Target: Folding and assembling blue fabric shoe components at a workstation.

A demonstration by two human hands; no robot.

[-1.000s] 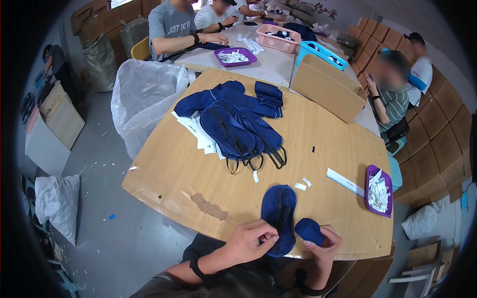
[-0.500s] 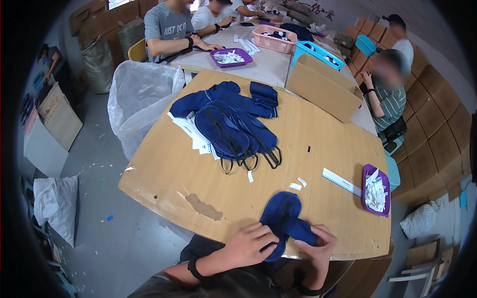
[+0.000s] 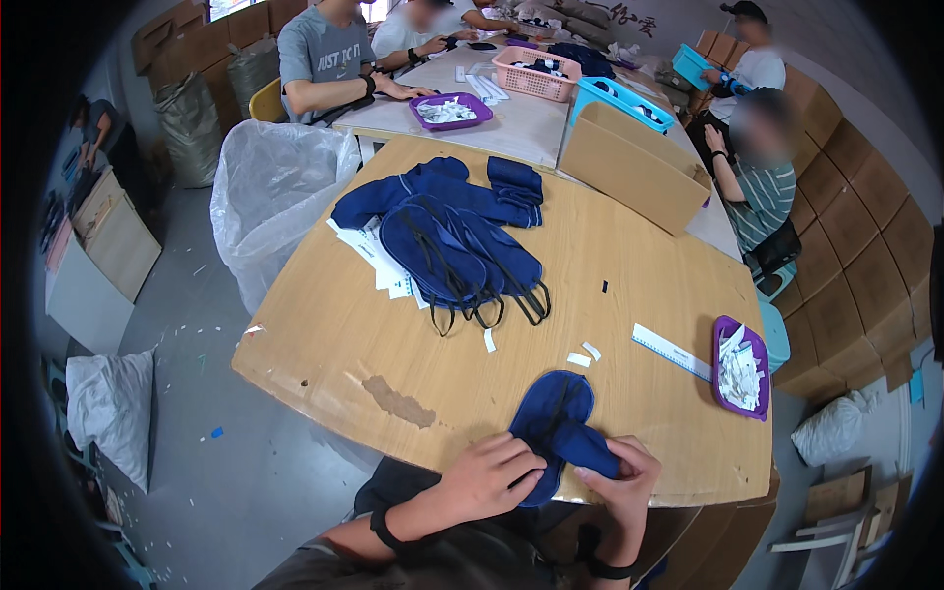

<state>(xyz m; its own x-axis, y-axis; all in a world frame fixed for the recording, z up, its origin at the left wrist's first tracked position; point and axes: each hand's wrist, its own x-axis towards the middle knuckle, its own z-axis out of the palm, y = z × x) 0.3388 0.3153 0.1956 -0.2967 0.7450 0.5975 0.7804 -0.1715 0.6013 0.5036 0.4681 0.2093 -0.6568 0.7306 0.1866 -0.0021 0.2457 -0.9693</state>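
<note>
A dark blue eye mask [image 3: 557, 395] lies lengthwise near the table's front edge, with a dark strap across it. My left hand [image 3: 497, 475] is closed at the mask's near left side, fingers curled over its edge; a dark bit, perhaps strap, shows between them. My right hand [image 3: 627, 476] pinches a folded dark blue cloth piece [image 3: 587, 448] between thumb and fingers, over the mask's right side. Farther off lies a pile of similar eye masks [image 3: 430, 249] with black straps, partly covering white printed cards [image 3: 379, 258]. Folded blue cloth [image 3: 515, 187] sits behind the pile.
At the right stand a purple basket [image 3: 739, 372] of white slips and a white printed strip [image 3: 671, 351]. Small white scraps [image 3: 580, 360] lie beyond the mask. A cardboard box [image 3: 634, 162] stands at the back; a clear plastic bag [image 3: 280, 197] stands left. Several people sit beyond.
My hands keep almost the same grip on the mask and folded cloth. The view has shifted slightly. At the back right, a standing person has moved left, with a blue basket at their hands.
</note>
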